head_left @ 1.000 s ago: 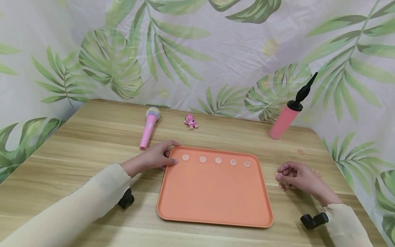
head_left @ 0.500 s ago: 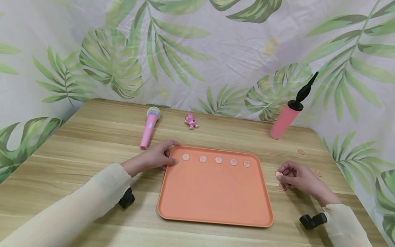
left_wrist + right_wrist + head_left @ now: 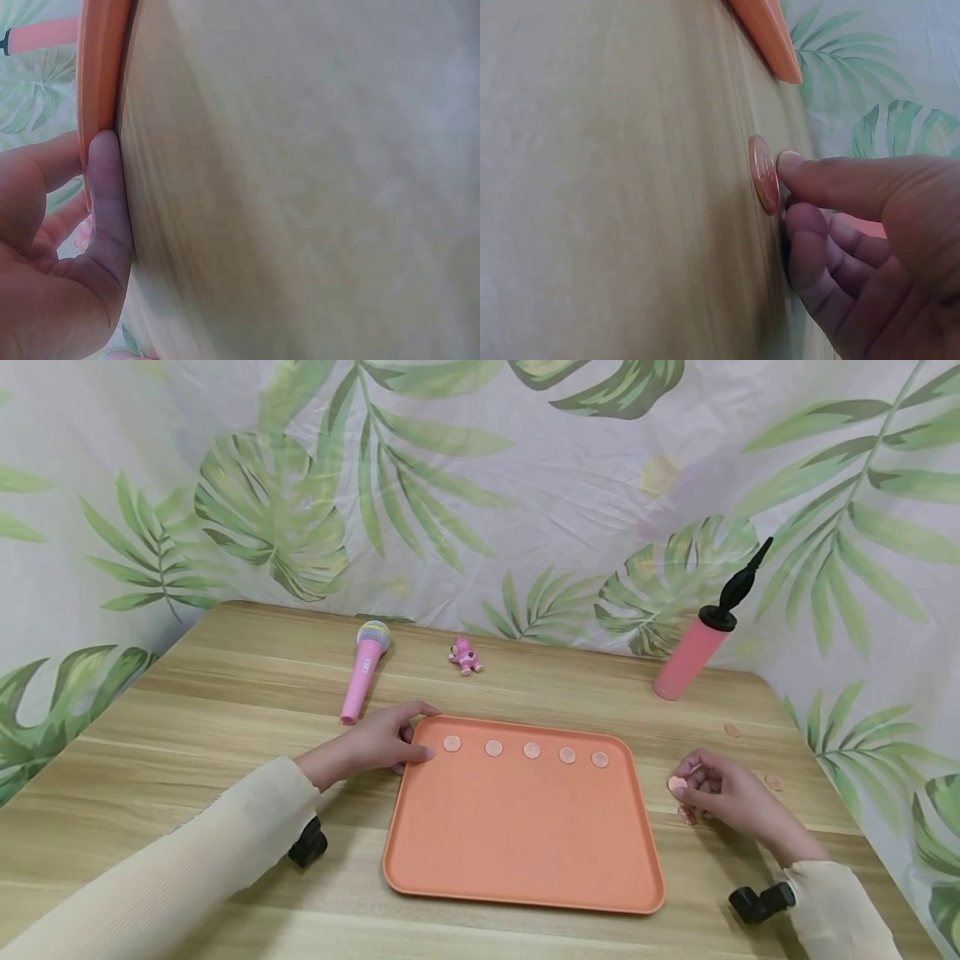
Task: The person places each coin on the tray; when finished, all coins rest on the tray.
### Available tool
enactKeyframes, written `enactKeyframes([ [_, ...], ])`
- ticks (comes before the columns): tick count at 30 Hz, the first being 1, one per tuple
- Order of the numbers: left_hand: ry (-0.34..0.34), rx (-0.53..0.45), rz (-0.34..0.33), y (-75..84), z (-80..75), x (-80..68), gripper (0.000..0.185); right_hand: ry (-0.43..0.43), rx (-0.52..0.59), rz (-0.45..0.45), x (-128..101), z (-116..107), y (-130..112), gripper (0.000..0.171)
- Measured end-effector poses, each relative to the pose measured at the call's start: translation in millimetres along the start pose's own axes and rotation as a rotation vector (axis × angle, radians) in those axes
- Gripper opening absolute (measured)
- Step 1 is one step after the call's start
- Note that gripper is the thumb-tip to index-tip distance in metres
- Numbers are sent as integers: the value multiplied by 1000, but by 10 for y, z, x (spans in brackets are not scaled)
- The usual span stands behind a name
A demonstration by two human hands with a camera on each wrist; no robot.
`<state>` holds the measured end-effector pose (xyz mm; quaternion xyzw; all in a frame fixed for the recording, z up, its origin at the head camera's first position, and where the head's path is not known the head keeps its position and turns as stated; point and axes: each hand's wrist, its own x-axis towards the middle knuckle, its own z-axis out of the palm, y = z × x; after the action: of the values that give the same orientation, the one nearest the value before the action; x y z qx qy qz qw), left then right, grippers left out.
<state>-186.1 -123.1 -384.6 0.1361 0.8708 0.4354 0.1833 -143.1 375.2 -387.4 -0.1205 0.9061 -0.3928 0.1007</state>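
An orange tray (image 3: 525,852) lies in the middle of the wooden table, with several copper coins (image 3: 531,749) in a row along its far edge. My left hand (image 3: 375,743) holds the tray's far-left corner, thumb over the rim and fingers outside; in the left wrist view a finger (image 3: 109,195) lies against the tray's edge (image 3: 101,67). My right hand (image 3: 723,793) sits just right of the tray and pinches one coin (image 3: 677,783) at its fingertips, close to the tabletop. In the right wrist view the thumb tip (image 3: 791,161) touches that coin (image 3: 763,174).
Loose coins lie on the table by my right hand (image 3: 686,815), (image 3: 773,782), (image 3: 732,729). A pink toy microphone (image 3: 363,670), a small pink figure (image 3: 465,656) and a pink hand pump (image 3: 697,643) stand behind the tray. A leaf-print cloth hangs at the back.
My right hand has shifted slightly with the coin at its fingertips. The left hand and the tray have stayed put.
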Motion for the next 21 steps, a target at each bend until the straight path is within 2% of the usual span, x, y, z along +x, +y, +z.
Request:
enactKeyframes([
  [5, 3, 8, 4, -1, 1, -1, 58, -26, 85, 28, 4, 4, 22, 25],
  [14, 4, 2, 6, 7, -2, -7, 58, -23, 143, 177, 26, -21, 67, 38],
  [21, 5, 2, 10, 3, -5, -6, 58, -16, 194, 181, 21, -48, 91, 37],
])
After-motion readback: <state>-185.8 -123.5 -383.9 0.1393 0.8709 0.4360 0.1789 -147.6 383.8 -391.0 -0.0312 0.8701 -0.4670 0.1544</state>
